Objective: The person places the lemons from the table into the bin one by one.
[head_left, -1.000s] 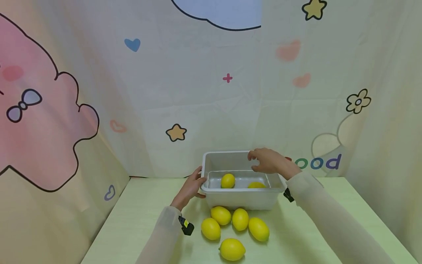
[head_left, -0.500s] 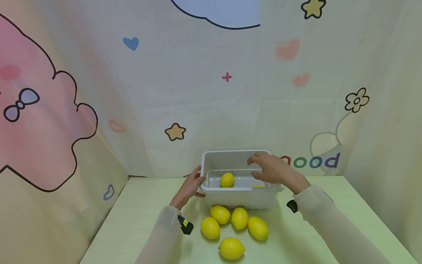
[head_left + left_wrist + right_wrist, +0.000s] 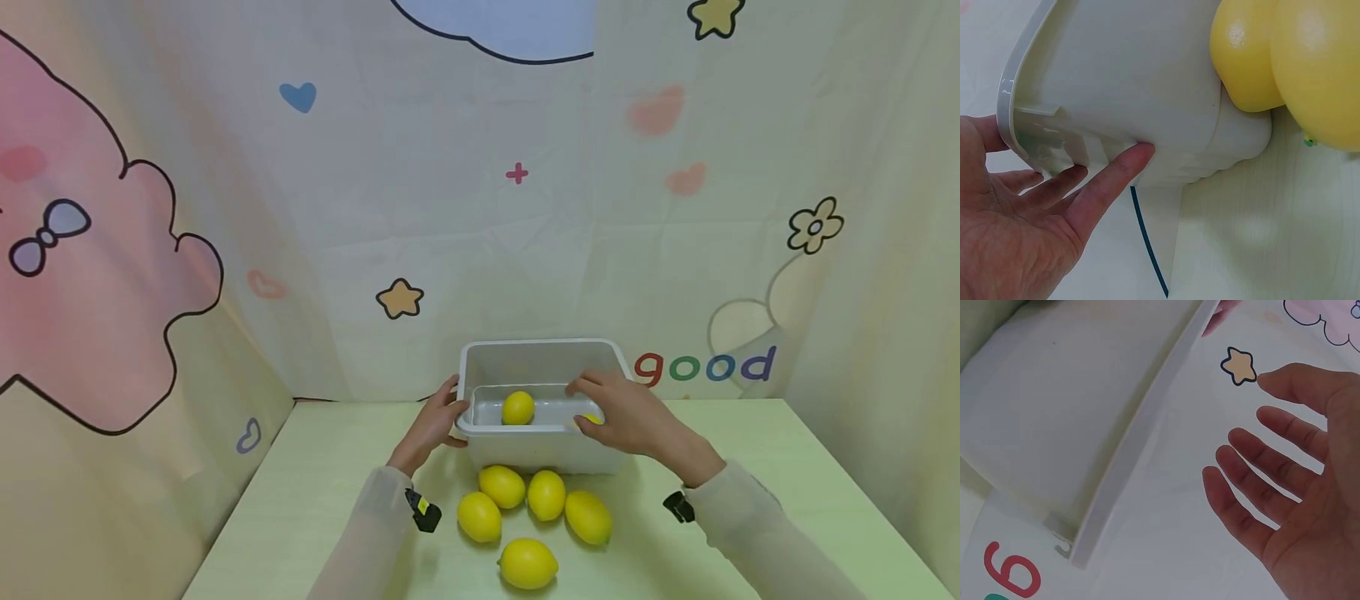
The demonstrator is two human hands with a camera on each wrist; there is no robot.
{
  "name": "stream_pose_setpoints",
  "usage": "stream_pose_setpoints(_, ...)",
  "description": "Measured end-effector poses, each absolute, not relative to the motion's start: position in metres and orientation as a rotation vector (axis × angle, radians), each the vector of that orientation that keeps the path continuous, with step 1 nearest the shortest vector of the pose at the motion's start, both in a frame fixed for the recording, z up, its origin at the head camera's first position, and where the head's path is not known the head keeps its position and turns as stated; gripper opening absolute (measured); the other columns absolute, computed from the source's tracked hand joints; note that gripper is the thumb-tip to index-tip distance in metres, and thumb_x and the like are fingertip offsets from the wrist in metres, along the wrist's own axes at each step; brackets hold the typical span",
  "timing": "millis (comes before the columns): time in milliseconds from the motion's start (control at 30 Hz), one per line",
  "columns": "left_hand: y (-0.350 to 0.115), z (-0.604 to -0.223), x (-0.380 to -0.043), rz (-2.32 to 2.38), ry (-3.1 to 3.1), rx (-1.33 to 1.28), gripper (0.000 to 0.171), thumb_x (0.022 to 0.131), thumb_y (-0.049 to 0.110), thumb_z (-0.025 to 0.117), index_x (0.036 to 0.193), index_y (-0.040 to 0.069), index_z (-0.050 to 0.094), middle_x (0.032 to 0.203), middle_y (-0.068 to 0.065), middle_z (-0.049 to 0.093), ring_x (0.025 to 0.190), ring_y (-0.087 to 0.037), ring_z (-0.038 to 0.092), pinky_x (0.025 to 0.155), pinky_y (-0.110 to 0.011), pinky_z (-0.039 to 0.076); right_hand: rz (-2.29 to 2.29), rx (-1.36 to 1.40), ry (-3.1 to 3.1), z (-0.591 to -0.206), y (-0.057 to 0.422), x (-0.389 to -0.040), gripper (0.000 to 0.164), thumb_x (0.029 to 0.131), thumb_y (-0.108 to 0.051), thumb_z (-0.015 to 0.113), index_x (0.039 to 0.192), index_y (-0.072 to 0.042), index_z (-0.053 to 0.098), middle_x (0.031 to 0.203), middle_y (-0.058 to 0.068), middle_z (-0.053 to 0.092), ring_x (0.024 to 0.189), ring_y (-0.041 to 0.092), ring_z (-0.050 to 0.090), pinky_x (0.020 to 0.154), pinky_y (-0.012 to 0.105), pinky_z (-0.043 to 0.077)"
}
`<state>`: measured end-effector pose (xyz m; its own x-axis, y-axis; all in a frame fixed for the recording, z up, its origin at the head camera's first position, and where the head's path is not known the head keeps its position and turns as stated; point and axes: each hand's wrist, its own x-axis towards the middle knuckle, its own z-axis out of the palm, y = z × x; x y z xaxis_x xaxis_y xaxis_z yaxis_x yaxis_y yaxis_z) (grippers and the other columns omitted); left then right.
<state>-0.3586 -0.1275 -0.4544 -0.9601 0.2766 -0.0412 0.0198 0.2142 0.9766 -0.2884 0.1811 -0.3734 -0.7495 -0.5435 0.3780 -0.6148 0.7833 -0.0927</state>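
A pale grey plastic bin stands on the table with a yellow lemon inside. Another lemon in it is mostly hidden behind my right hand. That hand hovers over the bin's right end, fingers apart and holding nothing; the right wrist view shows its spread fingers beside the rim. My left hand holds the bin's left end. In the left wrist view its thumb hooks over the rim while the fingers lie against the outer wall.
Several lemons lie on the pale green table in front of the bin, the nearest lemon closest to me. Behind the bin hangs a printed curtain. Black straps sit at both wrists.
My right hand has moved down and toward me from over the bin's back rim to its front right. The left hand, bin and lemons have stayed in place.
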Motion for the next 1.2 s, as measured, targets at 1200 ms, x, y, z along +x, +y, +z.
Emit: stream_pose_setpoints(1200, -0.128, -0.456, -0.360, 1.834, 2.268, 0.292, 0.059, 0.103, 0.027, 0.046, 0.157, 0.025, 0.022, 0.157, -0.019, 0.034, 0.134, -0.047, 0.045, 0.075, -0.050, 0.061, 0.388, 0.985, -2.723, -0.438, 0.188, -0.234, 0.036, 0.082, -0.029, 0.076, 0.116, -0.019, 0.068, 0.116, -0.005, 0.063, 0.096, 0.013, 0.062, 0.082, 0.033, 0.058)
